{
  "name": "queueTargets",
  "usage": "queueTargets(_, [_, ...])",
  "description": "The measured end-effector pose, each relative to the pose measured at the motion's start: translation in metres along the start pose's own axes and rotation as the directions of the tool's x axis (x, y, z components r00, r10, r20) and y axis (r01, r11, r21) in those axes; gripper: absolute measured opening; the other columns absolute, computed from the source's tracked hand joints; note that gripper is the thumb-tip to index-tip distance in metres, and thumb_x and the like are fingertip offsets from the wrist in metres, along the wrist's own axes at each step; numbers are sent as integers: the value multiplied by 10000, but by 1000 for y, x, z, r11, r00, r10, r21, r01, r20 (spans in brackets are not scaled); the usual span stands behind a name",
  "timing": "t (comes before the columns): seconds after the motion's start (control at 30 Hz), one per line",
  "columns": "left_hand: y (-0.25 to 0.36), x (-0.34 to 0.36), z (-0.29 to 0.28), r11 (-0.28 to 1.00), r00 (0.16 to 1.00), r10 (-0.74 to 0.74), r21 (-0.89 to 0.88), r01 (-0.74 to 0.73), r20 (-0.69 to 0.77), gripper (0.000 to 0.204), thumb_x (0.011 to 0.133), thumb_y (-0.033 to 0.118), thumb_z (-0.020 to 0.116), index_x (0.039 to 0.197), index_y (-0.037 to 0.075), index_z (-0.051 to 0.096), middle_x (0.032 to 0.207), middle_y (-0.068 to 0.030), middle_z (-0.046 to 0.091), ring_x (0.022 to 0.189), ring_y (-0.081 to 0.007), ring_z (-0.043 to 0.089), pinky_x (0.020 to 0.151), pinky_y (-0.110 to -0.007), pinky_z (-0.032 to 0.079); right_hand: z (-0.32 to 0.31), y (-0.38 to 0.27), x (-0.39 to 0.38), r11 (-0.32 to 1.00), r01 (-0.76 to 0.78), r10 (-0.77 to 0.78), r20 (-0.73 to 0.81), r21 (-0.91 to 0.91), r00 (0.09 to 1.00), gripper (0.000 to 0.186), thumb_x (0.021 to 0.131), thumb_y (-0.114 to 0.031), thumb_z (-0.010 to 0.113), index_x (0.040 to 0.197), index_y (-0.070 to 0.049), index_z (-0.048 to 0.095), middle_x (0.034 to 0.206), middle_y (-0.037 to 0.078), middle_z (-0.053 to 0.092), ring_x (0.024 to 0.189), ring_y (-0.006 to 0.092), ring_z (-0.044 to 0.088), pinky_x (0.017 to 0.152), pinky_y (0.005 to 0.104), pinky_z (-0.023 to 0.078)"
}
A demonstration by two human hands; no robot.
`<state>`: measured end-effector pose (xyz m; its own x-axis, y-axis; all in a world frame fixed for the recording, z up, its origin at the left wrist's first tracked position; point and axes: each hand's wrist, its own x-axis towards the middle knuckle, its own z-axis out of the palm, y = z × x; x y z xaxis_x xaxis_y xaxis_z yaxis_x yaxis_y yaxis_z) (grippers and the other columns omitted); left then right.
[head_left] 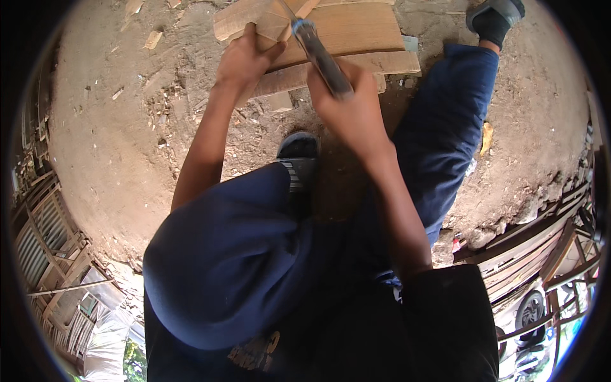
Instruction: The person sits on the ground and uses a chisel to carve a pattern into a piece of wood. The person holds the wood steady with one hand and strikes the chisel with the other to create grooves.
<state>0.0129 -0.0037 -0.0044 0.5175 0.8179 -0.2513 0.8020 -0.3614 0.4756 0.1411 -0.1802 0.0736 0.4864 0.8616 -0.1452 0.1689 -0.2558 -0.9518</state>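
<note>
While the right grip (353,107) clenches a dark-handled tool (321,57) in the head view, the left grip (242,62) grasps a wooden piece (270,27) over wooden boards (363,32). Steady work probably calls for keeping the left grip outside the tool's line.

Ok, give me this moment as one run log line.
left hand: touching wooden piece | right hand: gripping dark-handled tool | nearby: wide wooden board, dirt ground
</note>
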Motion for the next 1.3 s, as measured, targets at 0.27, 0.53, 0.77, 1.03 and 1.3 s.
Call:
queueTargets(0.27, [-1,-7,-2,999,999,-30,-12,30,-25,720,856,524,688,1248,-54,509,1029,-315,693,1006,-455,683,914,-498,530,-24,10,-73,998,-39,40,-7,51,999,132,913,-53,644,815,32,622,616,68,532,609,40,493,548,274,428])
queueTargets(0.53, [-4,-3,-2,1000,1000,10,-6,-10,0,708,861,505,691,1233,-70,512,1029,-335,682,1003,-454,681,905,-496,528,-11,1,-23,998,25,-24,28,-55,999,143,918,-76,658,820,23,627,603,58,522,600,54,457,539,284,405])
queueTargets(0.77, [-2,-9,-5,999,999,-14,-40,13,-36,680,857,509,695,1181,-64,527,1001,-335,687,1000,-464,678,895,-507,527,-12,12,-44,999,32,-32,-13,5,999,167,915,-93,660,804,24,617,616,37,520,595,56,465,530,290,403])
queueTargets(1.03, [-11,-4,-2,999,997,29,-13,-30,-76,684,850,521,697,1181,-55,533,1003,-331,690,992,-466,679,890,-509,528,-15,14,-62,999,-22,22,-6,38,1000,177,916,-104,652,805,28,612,605,32,513,588,64,457,523,304,400])
queueTargets(1.3, [-1,-1,6,999,999,39,13,-39,-18,697,847,537,691,1178,-56,538,993,-331,691,988,-464,680,888,-506,531,-3,8,-4,998,-46,46,7,41,999,144,910,-67,646,805,26,616,618,24,531,605,50,475,531,279,409])
